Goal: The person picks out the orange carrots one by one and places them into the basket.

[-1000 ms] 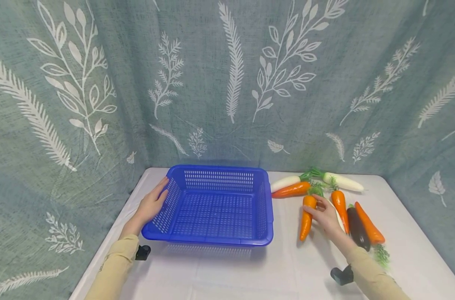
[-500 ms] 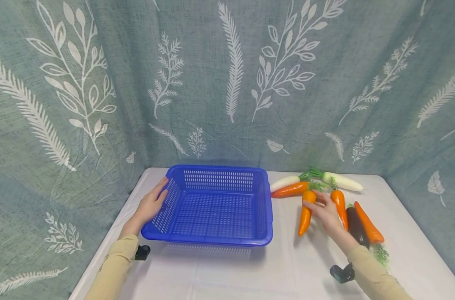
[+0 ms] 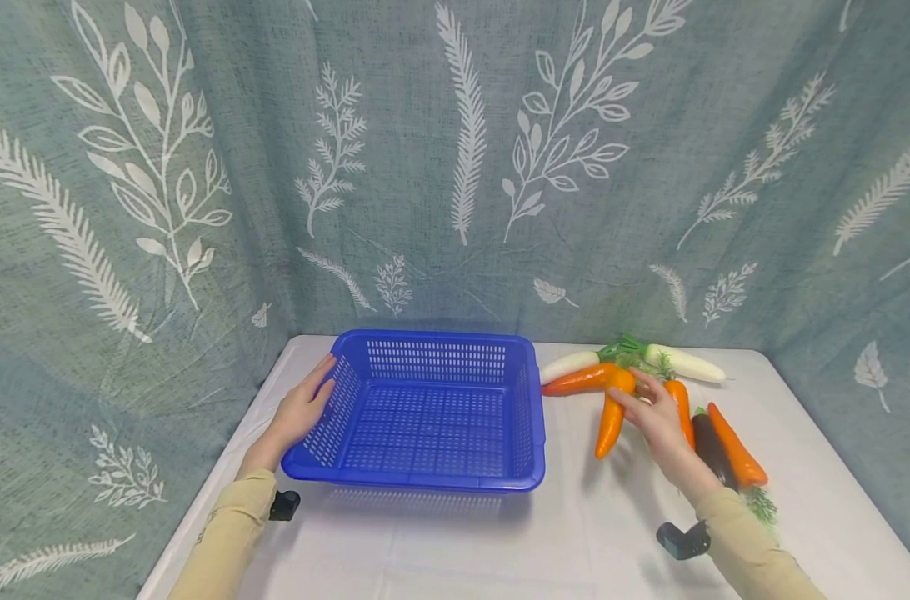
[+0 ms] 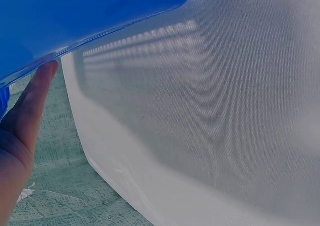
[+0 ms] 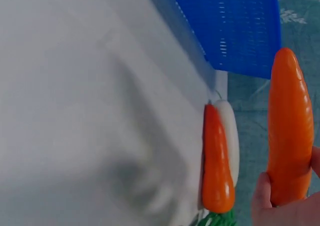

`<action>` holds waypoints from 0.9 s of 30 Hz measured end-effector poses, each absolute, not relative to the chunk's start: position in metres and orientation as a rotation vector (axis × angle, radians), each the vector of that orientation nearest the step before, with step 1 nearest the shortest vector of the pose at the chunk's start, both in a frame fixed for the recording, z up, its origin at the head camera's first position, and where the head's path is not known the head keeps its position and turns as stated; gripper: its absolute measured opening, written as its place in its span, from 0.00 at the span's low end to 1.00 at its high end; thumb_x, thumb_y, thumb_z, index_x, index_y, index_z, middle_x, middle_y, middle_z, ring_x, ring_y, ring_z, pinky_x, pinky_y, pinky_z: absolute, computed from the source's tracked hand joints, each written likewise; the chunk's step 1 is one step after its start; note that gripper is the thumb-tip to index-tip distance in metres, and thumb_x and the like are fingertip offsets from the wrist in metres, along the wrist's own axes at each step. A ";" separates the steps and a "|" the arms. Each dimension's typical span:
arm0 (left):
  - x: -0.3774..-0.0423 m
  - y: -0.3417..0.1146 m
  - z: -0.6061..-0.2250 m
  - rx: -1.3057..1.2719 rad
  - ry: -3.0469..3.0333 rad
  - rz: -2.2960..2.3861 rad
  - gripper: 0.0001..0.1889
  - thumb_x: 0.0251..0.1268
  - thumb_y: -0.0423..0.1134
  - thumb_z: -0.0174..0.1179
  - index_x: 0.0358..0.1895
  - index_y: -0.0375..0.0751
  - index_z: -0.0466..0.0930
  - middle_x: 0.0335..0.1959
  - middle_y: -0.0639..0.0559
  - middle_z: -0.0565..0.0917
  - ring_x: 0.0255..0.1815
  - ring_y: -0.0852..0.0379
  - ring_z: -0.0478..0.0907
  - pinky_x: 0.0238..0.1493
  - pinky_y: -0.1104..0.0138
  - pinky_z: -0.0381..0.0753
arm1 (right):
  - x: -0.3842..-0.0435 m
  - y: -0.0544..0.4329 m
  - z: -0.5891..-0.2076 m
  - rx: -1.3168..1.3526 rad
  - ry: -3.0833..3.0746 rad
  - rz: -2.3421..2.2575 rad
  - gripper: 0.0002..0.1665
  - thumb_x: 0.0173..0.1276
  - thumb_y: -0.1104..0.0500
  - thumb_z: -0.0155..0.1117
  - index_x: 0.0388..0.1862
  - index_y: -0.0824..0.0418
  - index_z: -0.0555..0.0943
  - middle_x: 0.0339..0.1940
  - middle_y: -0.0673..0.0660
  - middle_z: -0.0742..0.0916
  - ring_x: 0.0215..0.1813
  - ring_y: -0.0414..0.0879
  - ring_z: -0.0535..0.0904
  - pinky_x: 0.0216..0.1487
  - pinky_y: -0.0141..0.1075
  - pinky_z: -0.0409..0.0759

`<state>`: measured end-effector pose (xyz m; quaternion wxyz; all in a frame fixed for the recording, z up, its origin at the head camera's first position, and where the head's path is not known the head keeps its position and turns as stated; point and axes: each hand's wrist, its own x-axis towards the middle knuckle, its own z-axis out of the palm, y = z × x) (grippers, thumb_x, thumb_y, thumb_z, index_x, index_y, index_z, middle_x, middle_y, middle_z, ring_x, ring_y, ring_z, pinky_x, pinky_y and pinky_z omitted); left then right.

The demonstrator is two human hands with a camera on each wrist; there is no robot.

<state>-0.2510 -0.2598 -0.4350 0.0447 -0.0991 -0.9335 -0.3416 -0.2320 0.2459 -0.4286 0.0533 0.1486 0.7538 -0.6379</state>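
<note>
- Blue plastic forms the slotted basket [image 3: 425, 482], left of centre in the head view; the left hand [image 3: 301, 412] touches its left rim, fingers fairly straight.
- Right of centre in that view, the right hand [image 3: 656, 417] pinches the held carrot [image 3: 611, 423] by its thick end, tip slanting toward the bottom of the frame. I'd judge the step in hand to be lifting it off the white tabletop [image 3: 425, 550].
- Farther right lie a dark, smooth eggplant [image 3: 713, 450] and other carrots [image 3: 736, 446]; white radishes [image 3: 691, 364] sit above them in the frame.
- Left wrist view: the basket's glossy edge crosses the upper left, one straight digit against it.
- Right wrist view: the tapered carrot, waxy-looking, stands at the right edge between thumb and finger. Its next move seems to call for a steady pinch and height enough to clear its neighbours.
</note>
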 end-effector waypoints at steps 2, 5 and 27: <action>-0.251 -0.260 -0.434 -0.300 -2.853 -1.048 0.25 0.77 0.38 0.38 0.72 0.29 0.54 0.74 0.34 0.54 0.73 0.34 0.52 0.72 0.44 0.53 | -0.232 0.246 -0.426 0.462 2.256 -1.967 0.45 0.67 0.50 0.61 0.77 0.54 0.50 0.75 0.65 0.56 0.47 0.33 0.73 0.45 0.17 0.76; -0.251 -0.259 -0.434 -0.298 -2.853 -1.048 0.25 0.77 0.38 0.38 0.72 0.29 0.54 0.74 0.34 0.54 0.73 0.34 0.52 0.72 0.44 0.53 | -0.232 0.245 -0.423 0.476 2.214 -2.001 0.46 0.67 0.49 0.62 0.77 0.53 0.50 0.75 0.64 0.55 0.51 0.36 0.73 0.46 0.17 0.77; -0.249 -0.259 -0.433 -0.297 -2.851 -1.057 0.25 0.77 0.37 0.39 0.72 0.30 0.54 0.74 0.34 0.54 0.73 0.34 0.53 0.72 0.44 0.53 | -0.235 0.224 -0.421 0.413 2.109 -2.180 0.42 0.70 0.56 0.58 0.77 0.56 0.50 0.75 0.67 0.56 0.43 0.28 0.75 0.46 0.20 0.79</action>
